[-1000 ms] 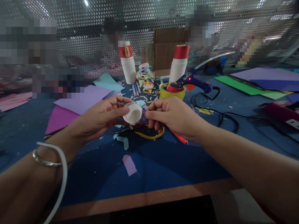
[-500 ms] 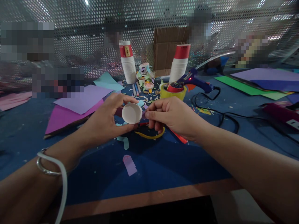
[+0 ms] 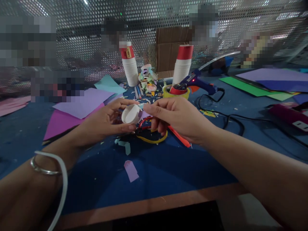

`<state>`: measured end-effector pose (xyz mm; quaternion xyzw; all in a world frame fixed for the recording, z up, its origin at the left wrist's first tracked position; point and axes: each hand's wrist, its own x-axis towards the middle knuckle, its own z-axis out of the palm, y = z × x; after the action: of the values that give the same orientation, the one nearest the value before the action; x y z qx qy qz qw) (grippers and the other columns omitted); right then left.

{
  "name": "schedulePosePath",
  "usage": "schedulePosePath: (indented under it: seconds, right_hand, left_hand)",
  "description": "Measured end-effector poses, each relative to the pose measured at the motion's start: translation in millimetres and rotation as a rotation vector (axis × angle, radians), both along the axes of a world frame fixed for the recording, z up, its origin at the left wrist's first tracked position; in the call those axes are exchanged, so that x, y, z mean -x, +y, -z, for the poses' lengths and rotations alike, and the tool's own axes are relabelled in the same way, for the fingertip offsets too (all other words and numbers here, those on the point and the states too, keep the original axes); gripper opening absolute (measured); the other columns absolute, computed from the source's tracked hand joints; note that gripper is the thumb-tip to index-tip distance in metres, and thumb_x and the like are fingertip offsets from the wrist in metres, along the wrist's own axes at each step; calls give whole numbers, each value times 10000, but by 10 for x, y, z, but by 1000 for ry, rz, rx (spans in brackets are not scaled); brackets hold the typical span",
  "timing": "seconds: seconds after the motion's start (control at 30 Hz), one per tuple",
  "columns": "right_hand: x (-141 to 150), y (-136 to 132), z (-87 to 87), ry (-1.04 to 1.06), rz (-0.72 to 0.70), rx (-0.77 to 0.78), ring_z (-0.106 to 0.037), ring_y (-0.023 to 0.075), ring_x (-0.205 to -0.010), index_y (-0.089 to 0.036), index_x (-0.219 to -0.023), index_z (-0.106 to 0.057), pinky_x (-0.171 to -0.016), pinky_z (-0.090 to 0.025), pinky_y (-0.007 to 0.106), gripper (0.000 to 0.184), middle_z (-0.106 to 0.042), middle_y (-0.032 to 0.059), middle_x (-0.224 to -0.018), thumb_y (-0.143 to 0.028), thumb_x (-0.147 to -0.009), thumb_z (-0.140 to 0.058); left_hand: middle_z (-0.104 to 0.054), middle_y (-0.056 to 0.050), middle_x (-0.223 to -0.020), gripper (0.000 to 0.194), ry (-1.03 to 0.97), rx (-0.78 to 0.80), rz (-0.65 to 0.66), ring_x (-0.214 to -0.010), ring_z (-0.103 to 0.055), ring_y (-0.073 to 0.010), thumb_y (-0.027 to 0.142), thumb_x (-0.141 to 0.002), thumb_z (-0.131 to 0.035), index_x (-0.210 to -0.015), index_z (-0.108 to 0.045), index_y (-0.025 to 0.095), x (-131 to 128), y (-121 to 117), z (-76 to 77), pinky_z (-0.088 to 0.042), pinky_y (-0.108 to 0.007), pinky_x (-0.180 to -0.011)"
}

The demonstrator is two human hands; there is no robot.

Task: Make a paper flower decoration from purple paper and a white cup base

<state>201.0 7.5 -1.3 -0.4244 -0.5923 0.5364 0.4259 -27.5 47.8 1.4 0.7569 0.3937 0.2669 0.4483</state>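
Note:
My left hand (image 3: 103,120) holds a small white paper cup (image 3: 131,114) between thumb and fingers, its open end tilted toward me. My right hand (image 3: 175,117) is closed in a pinch at the cup's right side. A bit of purple paper (image 3: 145,115) shows between cup and right fingers; its far end is hidden. Beneath the hands lie scissors (image 3: 154,141) with red and yellow handles. A red-orange pen-like tool (image 3: 180,137) rests under my right hand. Nearer me on the table are a light blue paper scrap (image 3: 126,147) and a purple paper piece (image 3: 131,171).
Stacked paper cups (image 3: 130,70) and a second stack (image 3: 182,69) stand behind. A blue glue gun (image 3: 201,82), its light on, rests by a yellow tape roll (image 3: 176,93); its black cord (image 3: 214,112) runs right. Coloured sheets (image 3: 81,101) lie left, green paper (image 3: 247,88) right.
The cup has turned in my left hand and now shows more of its side. My right fingers have shifted slightly left and up, close against the cup. The view has moved slightly.

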Motion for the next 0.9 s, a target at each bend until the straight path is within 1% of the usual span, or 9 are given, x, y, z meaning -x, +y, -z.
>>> schedulePosePath:
  seconds: [0.1,0.17,0.23,0.33,0.47,0.57,0.67,0.8,0.9]
  right_hand:
    - [-16,-7,-2,49,22,-44,-568,64,-449,-179,-741,-659,-434,-469,172,416,-662,-4,-588,-581,-847,-697]
    - [-20,-12,-5,49,24,-62,-566,63,-443,-182,-778,-677,-428,-460,168,433,-657,-9,-578,-610,-846,-679]
    - [-17,-19,-10,32,13,-75,-565,60,-442,-180,-775,-670,-432,-460,165,432,-663,-10,-582,-606,-849,-677]
    - [-9,-33,-18,14,0,-88,-555,54,-432,-175,-764,-655,-430,-453,160,411,-665,-13,-582,-572,-871,-670]
    - [-2,-48,-34,11,-6,-79,-550,52,-434,-174,-757,-646,-433,-453,158,377,-655,-18,-575,-522,-902,-658]
    - [-2,-52,-43,16,-15,-67,-553,54,-443,-180,-733,-630,-439,-456,160,372,-650,-19,-575,-508,-905,-661]
    - [-4,-51,-43,22,-29,-71,-550,52,-445,-183,-699,-607,-438,-452,159,385,-648,-19,-579,-503,-904,-663]
    - [-3,-44,-28,23,-52,-66,-546,47,-452,-178,-719,-617,-432,-440,146,378,-645,-25,-581,-508,-898,-669]
    - [-3,-34,-9,29,-68,-73,-544,48,-450,-175,-728,-625,-426,-434,143,387,-645,-25,-579,-522,-893,-669]
  left_hand:
    - [-668,-41,-1120,604,-46,45,-1,-1068,-635,-246,301,-706,-867,-1266,-644,329,14,9,-14,-549,-292,-851]
    - [-672,-34,-1103,595,-68,59,7,-1037,-643,-235,287,-699,-870,-1254,-662,342,22,8,-21,-552,-284,-839]
    - [-667,-24,-1076,578,-98,70,11,-1007,-643,-215,272,-690,-877,-1228,-680,349,22,3,-28,-550,-264,-822]
    - [-662,-8,-976,570,-136,94,18,-930,-639,-185,258,-685,-881,-1211,-686,361,7,-12,-46,-543,-239,-781]
    - [-659,-1,-875,578,-167,112,24,-848,-642,-184,259,-679,-878,-1211,-683,371,-6,-32,-59,-539,-256,-741]
    - [-663,4,-853,589,-176,121,15,-828,-651,-190,252,-677,-875,-1215,-679,388,-4,-46,-58,-537,-279,-740]
    - [-672,7,-858,599,-198,138,11,-813,-655,-184,238,-673,-873,-1219,-676,381,-13,-59,-64,-534,-287,-740]
    - [-667,23,-864,576,-239,206,32,-791,-646,-149,176,-680,-860,-1194,-681,365,-28,-67,-79,-517,-241,-715]
    - [-663,30,-843,593,-257,245,75,-762,-636,-129,152,-691,-852,-1222,-656,331,-17,-57,-73,-504,-210,-694]
